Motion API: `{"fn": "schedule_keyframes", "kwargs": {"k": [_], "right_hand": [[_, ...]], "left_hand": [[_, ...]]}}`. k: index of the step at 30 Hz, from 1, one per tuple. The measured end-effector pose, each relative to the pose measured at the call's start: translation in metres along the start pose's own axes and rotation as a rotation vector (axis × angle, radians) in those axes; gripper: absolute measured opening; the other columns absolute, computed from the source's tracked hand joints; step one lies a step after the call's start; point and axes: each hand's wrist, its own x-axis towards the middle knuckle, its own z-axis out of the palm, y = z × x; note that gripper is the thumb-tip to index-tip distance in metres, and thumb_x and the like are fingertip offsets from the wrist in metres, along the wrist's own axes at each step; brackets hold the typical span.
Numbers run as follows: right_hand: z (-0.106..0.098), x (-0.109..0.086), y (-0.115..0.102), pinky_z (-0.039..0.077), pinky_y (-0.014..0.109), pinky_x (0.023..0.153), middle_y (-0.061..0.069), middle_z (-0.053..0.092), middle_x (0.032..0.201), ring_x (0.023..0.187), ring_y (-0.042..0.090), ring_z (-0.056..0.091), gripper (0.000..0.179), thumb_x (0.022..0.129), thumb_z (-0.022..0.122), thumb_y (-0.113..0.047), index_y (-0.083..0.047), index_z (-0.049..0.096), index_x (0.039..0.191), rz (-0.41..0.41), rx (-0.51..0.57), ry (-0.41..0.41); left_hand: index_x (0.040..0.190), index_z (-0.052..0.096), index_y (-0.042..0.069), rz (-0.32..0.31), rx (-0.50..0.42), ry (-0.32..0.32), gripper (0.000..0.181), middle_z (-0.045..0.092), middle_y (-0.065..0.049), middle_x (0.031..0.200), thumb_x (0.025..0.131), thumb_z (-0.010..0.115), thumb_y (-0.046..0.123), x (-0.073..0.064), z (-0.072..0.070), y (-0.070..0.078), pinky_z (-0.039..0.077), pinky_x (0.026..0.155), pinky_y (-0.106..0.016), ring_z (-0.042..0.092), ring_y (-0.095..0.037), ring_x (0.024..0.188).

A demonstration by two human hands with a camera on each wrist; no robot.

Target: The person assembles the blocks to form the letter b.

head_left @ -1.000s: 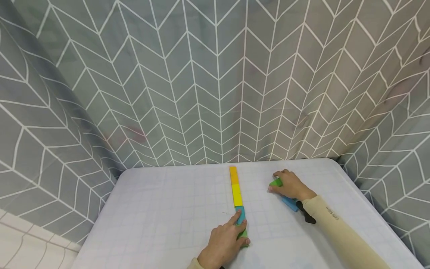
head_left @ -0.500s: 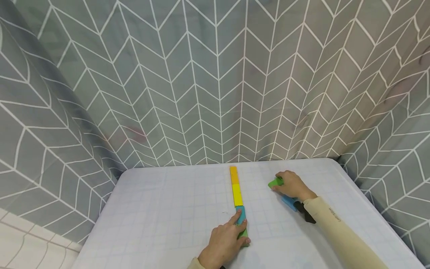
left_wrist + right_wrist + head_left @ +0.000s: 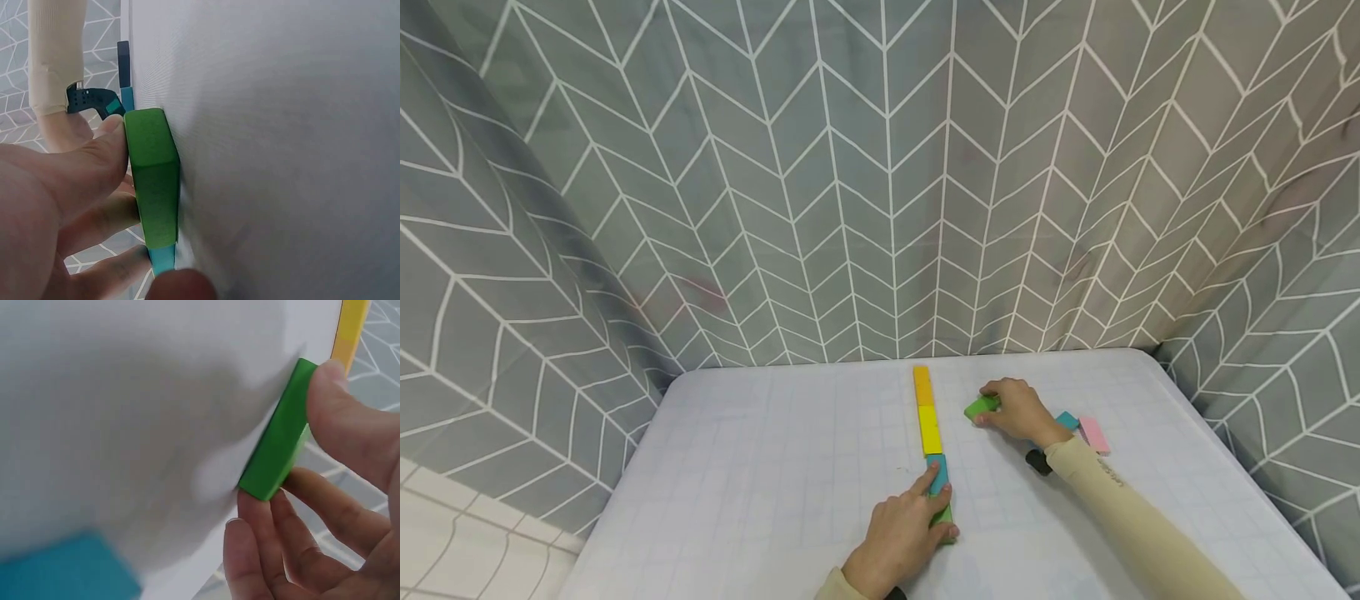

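Observation:
A line of blocks runs down the table in the head view: orange [image 3: 922,385], yellow [image 3: 929,430], blue [image 3: 936,472] and, nearest me, green [image 3: 943,533]. My left hand [image 3: 895,542] rests on the near end, fingers spread over the blue and green blocks. The left wrist view has its thumb at the edge of that green block [image 3: 156,200], partly hiding a teal end [image 3: 162,259] beyond. Right of the line, my right hand [image 3: 1015,412] pinches a second green block [image 3: 278,434] between thumb and fingers, close over the table.
Behind the right hand lie a teal block [image 3: 1066,420] and a pink block [image 3: 1093,435], with a bit of blue partly hidden by the wrist. A black wrist strap [image 3: 1038,461] hangs below that sleeve. A patterned grey curtain [image 3: 887,208] borders the white table [image 3: 760,467].
My right hand has slid left toward the line with the green block, uncovering the teal and pink blocks behind it. My left hand stays in place on the line.

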Motion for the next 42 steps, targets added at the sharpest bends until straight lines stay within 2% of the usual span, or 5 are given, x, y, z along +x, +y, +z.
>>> {"fn": "schedule_keyframes", "kwargs": {"k": [7, 14, 25, 31, 42], "right_hand": [[0.009, 0.004, -0.015, 0.057, 0.050, 0.091, 0.015, 0.075, 0.113, 0.101, 0.028, 0.069, 0.050, 0.086, 0.091, -0.025, 0.002, 0.073, 0.124, -0.016, 0.079, -0.027], [0.017, 0.005, -0.020, 0.058, 0.046, 0.089, 0.011, 0.074, 0.111, 0.097, 0.022, 0.068, 0.049, 0.084, 0.092, -0.026, -0.001, 0.074, 0.122, -0.024, 0.123, -0.045], [0.023, 0.004, -0.022, 0.057, 0.043, 0.086, 0.008, 0.071, 0.107, 0.093, 0.019, 0.064, 0.048, 0.084, 0.093, -0.029, -0.003, 0.074, 0.120, -0.061, 0.131, -0.053], [0.025, 0.002, -0.023, 0.055, 0.041, 0.084, 0.007, 0.070, 0.106, 0.092, 0.018, 0.062, 0.047, 0.085, 0.091, -0.031, -0.004, 0.074, 0.119, -0.075, 0.133, -0.056], [0.025, 0.001, -0.024, 0.052, 0.038, 0.083, 0.004, 0.067, 0.101, 0.089, 0.016, 0.058, 0.048, 0.085, 0.091, -0.037, -0.005, 0.073, 0.117, -0.102, 0.093, -0.053]], "left_hand": [[0.145, 0.067, 0.024, -0.009, -0.006, -0.010, 0.060, 0.050, -0.007, 0.165, 0.091, 0.078, 0.049, 0.001, 0.000, -0.001, 0.064, 0.073, -0.047, 0.078, -0.036, 0.107], [0.144, 0.068, 0.023, -0.002, -0.001, -0.004, 0.060, 0.050, -0.007, 0.165, 0.091, 0.078, 0.049, 0.000, 0.000, -0.002, 0.064, 0.070, -0.044, 0.079, -0.036, 0.103], [0.142, 0.069, 0.023, 0.004, 0.006, 0.008, 0.059, 0.051, -0.008, 0.164, 0.090, 0.079, 0.049, -0.001, -0.001, -0.001, 0.064, 0.069, -0.042, 0.079, -0.035, 0.102], [0.143, 0.069, 0.024, -0.001, 0.007, 0.008, 0.059, 0.050, -0.007, 0.164, 0.090, 0.079, 0.049, -0.001, 0.000, -0.001, 0.064, 0.070, -0.046, 0.079, -0.037, 0.104], [0.143, 0.069, 0.023, 0.004, 0.001, 0.007, 0.059, 0.051, -0.008, 0.163, 0.090, 0.079, 0.048, 0.000, 0.000, -0.001, 0.064, 0.070, -0.046, 0.079, -0.037, 0.105]]}}
